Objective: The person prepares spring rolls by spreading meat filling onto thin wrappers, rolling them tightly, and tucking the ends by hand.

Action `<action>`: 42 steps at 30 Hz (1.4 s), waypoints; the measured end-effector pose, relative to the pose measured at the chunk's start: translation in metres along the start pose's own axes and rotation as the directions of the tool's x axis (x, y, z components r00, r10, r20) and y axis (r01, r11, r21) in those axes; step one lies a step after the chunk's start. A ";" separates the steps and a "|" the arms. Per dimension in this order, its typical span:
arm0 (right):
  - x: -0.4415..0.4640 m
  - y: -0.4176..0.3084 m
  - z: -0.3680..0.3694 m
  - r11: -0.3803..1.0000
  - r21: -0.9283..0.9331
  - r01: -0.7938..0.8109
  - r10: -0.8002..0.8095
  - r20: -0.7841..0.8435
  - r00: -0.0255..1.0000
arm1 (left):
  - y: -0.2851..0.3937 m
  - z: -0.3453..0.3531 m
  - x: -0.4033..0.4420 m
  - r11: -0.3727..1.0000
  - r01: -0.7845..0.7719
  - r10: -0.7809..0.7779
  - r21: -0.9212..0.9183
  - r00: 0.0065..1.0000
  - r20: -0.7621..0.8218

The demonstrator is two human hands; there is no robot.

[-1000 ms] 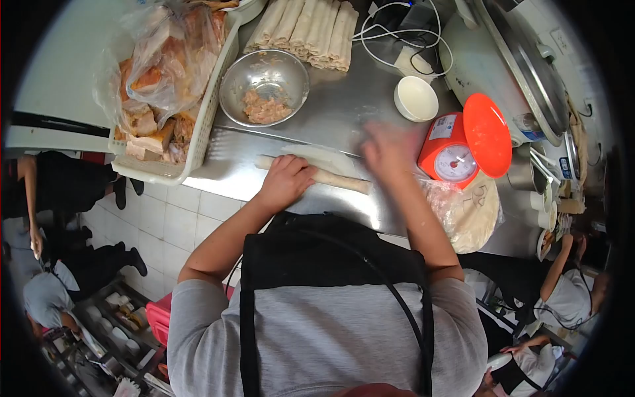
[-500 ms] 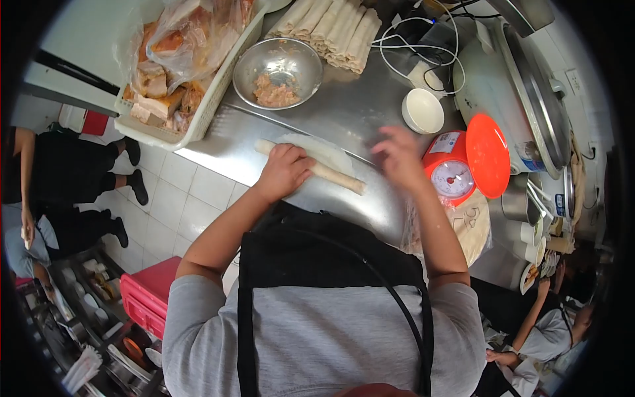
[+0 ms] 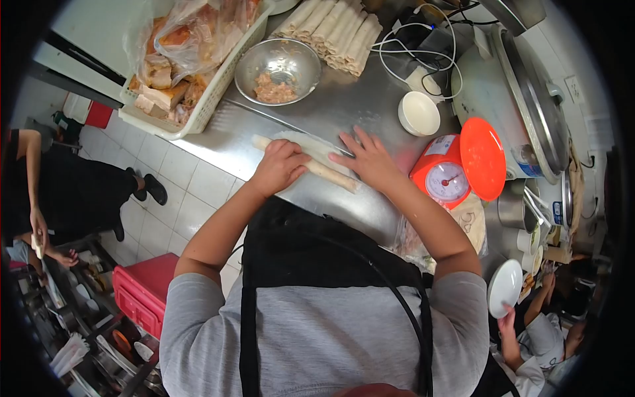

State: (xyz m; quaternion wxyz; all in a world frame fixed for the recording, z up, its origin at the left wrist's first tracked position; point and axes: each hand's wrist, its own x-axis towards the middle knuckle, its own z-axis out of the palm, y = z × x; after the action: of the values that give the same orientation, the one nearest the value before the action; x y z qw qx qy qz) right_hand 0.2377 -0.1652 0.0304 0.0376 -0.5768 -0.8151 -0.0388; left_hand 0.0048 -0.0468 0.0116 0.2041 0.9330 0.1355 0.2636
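A long, thin spring roll [image 3: 331, 175] lies slantwise on the steel table in front of me, with a pale, translucent strip of wrapper [image 3: 311, 143] spread along its far side. My left hand [image 3: 284, 165] has its fingers curled over the roll left of its middle. Near the right end, my right hand [image 3: 367, 157] lies with its fingers spread, its fingertips at the wrapper's edge. Beyond them stands a metal bowl [image 3: 309, 58] holding some pinkish minced filling [image 3: 273, 88]. Several finished-looking rolls [image 3: 331, 32] are piled at the back.
A white basket [image 3: 198, 119] of bagged meat pieces stands at back left. On the right are a white bowl [image 3: 419, 114], an orange scale [image 3: 447, 177], cables [image 3: 423, 59] and a large lidded pot [image 3: 493, 99]. Co-workers stand at both sides; one hand holds a white plate [image 3: 505, 288].
My right hand, blurred near the white bowl before, has come down leftward to the roll's right end. My left hand stays on the roll. A co-worker's white plate has appeared at right.
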 end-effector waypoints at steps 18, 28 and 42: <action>-0.025 0.070 -0.032 0.515 -0.176 -0.839 0.845 -0.059 0.531 | -0.004 -0.003 0.003 0.999 0.001 0.001 -0.051 0.999 0.053; 0.013 0.017 -0.007 0.759 0.578 -0.300 0.413 -0.072 0.908 | -0.024 -0.016 -0.009 0.999 0.046 -0.045 0.027 0.999 -0.026; 0.069 -0.029 -0.005 0.989 0.100 -0.110 0.095 0.151 0.984 | -0.033 -0.015 -0.005 0.997 0.063 -0.062 -0.037 0.998 0.017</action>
State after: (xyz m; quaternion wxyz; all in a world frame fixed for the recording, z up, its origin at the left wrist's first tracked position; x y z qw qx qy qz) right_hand 0.1878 -0.1109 0.0416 0.0108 -0.6164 -0.7858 0.0497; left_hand -0.0122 -0.0147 0.0056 0.2308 0.9264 0.1579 0.2522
